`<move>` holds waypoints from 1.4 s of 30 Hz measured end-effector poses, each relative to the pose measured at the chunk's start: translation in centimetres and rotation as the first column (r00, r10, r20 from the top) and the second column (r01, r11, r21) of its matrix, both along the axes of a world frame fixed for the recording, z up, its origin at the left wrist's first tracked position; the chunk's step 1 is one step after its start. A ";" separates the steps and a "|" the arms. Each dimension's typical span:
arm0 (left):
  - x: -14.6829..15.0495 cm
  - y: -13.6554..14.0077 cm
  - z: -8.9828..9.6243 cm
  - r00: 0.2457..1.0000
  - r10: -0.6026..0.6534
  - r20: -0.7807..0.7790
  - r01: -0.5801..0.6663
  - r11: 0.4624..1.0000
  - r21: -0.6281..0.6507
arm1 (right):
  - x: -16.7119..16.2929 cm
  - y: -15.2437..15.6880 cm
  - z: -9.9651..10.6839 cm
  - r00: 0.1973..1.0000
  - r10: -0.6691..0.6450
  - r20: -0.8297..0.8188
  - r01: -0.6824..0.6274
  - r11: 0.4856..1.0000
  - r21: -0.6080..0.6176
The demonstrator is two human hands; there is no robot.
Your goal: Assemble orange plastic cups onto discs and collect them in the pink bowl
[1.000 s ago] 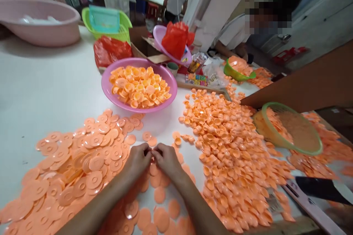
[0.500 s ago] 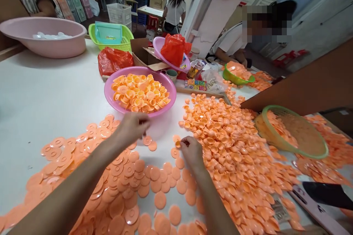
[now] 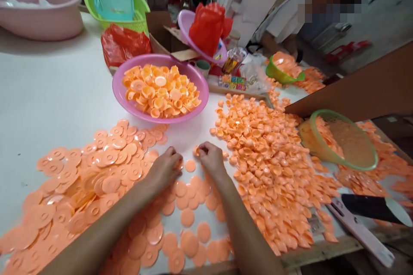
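Observation:
My left hand [image 3: 166, 166] is low over the table with its fingers bent together, beside the flat orange plastic discs [image 3: 111, 184]. A sliver of orange shows by its fingertips; what they hold is hidden. Close by, my right hand [image 3: 212, 160] pinches a small orange plastic cup [image 3: 197, 151] between thumb and fingers. One loose disc [image 3: 190, 166] lies between the hands. Beyond them stands a pink basin [image 3: 158, 119] with many orange cup pieces [image 3: 161, 90] in it. A large heap of small orange cups [image 3: 267, 159] spreads to the right of my right hand.
Right of the heap, a green-rimmed basket [image 3: 343, 165] lies tilted near a brown board [image 3: 358, 90]. A pink phone-like object [image 3: 361, 234] is at the table's front edge. Behind the basin are red bags [image 3: 125, 47], a cardboard box [image 3: 161, 34] and a cup [image 3: 202, 67]. A person sits across.
The view has tipped down. My left hand has moved from near the basin's rim down to the discs, closer to my right hand. The right hand still pinches a small cup.

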State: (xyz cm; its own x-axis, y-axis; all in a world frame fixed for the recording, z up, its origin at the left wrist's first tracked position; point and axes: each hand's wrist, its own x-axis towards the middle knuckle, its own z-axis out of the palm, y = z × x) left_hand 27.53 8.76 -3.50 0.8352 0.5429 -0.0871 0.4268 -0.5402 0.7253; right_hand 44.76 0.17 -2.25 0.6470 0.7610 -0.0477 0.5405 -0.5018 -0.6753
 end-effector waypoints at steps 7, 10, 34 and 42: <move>-0.5 0.7 -1.5 0.983 0.166 0.084 -0.161 0.985 -0.063 | -3.5 1.0 0.0 0.967 0.139 -0.212 -0.128 0.990 0.063; -0.5 0.6 -1.5 0.982 0.156 0.103 -0.152 0.987 -0.042 | -5.4 1.4 -0.2 0.982 0.139 -0.131 -0.140 0.990 -0.001; -0.5 0.1 1.1 0.918 0.387 0.081 -0.353 0.895 -0.274 | -5.7 0.7 -0.3 0.961 0.241 -0.131 -0.232 0.969 0.082; -0.2 11.6 14.9 0.601 0.602 0.525 -0.653 0.749 -0.112 | 1.8 -1.7 -0.2 0.925 0.052 0.377 -0.037 0.998 -0.047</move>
